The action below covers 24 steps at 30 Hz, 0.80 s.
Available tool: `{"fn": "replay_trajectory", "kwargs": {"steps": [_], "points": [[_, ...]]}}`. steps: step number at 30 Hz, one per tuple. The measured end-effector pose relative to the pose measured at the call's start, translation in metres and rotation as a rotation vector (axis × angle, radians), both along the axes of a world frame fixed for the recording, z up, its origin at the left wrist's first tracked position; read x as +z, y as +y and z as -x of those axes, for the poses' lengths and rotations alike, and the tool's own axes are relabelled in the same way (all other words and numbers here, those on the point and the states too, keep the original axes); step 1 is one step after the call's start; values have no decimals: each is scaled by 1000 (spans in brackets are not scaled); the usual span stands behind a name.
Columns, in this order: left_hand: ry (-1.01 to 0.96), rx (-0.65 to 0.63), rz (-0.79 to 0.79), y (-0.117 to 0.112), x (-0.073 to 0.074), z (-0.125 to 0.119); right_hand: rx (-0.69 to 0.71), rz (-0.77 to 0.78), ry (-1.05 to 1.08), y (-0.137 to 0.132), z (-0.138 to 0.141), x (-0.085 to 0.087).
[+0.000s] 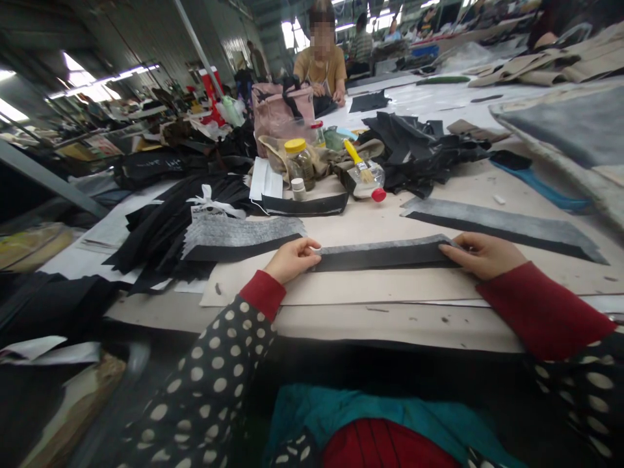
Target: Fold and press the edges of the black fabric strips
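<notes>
A long black fabric strip with a grey upper edge stretches between my two hands, just over the pale table sheet. My left hand pinches its left end between thumb and fingers. At the other end, my right hand grips the strip with thumb in front and fingers behind. Left of my left hand lies a fanned stack of black-and-grey strips. Behind my right hand, another black-and-grey piece lies flat on the sheet.
Behind the strip stand a yellow-lidded jar, a small white-capped bottle and a yellow-handled brush on a red-capped bottle. Black scraps are heaped farther back. Black fabric piles up at left. A co-worker works across the table.
</notes>
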<state>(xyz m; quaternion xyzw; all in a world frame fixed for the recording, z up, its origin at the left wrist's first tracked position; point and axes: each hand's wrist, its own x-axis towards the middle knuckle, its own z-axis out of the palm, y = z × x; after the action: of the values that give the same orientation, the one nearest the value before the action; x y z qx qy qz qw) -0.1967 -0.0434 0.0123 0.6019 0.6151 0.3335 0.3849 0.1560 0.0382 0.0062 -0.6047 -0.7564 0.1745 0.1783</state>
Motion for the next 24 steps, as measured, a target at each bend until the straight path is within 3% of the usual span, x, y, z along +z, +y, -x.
{"fn": "replay_trajectory", "kwargs": {"steps": [10, 18, 24], "points": [[139, 1, -72, -5, 0, -3, 46, -75, -114, -2, 4, 4], [444, -26, -218, -9, -1, -9, 123, -162, -151, -2, 5, 3], [527, -83, -357, -9, 1, -8, 135, -223, -158, -1, 4, -1]]}}
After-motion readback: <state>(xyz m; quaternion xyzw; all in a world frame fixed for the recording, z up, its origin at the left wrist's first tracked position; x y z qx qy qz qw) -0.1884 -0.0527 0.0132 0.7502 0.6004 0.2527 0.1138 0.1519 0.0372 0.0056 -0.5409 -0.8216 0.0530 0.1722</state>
